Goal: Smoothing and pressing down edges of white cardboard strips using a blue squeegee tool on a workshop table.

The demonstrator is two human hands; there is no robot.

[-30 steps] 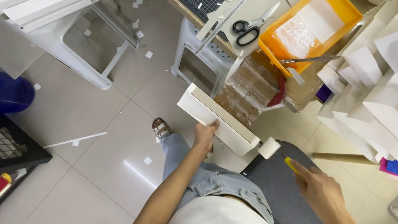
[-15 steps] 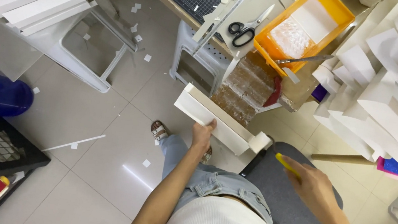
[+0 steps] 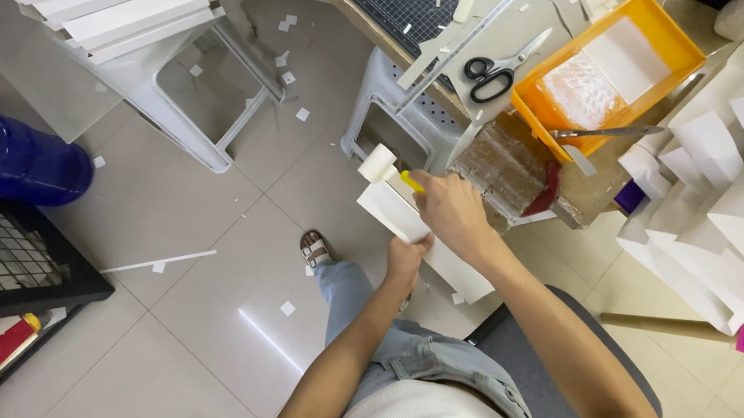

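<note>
Gripping the white foam-board box (image 3: 425,239), my left hand (image 3: 406,259) clasps its underside. My right hand (image 3: 452,211) has swung over from the chair (image 3: 548,391); it now pinches a yellow-handled roller (image 3: 388,168) at the box's top end.

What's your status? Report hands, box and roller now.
Left hand grips white box from below. Right hand holds roller by its yellow handle, at box's far end. Nothing in the way.

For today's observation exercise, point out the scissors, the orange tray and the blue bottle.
scissors (image 3: 495,71), head view, on the black handles.
orange tray (image 3: 667,78), head view, on its right rim.
blue bottle (image 3: 4,159), head view, on the middle of its body.
</note>
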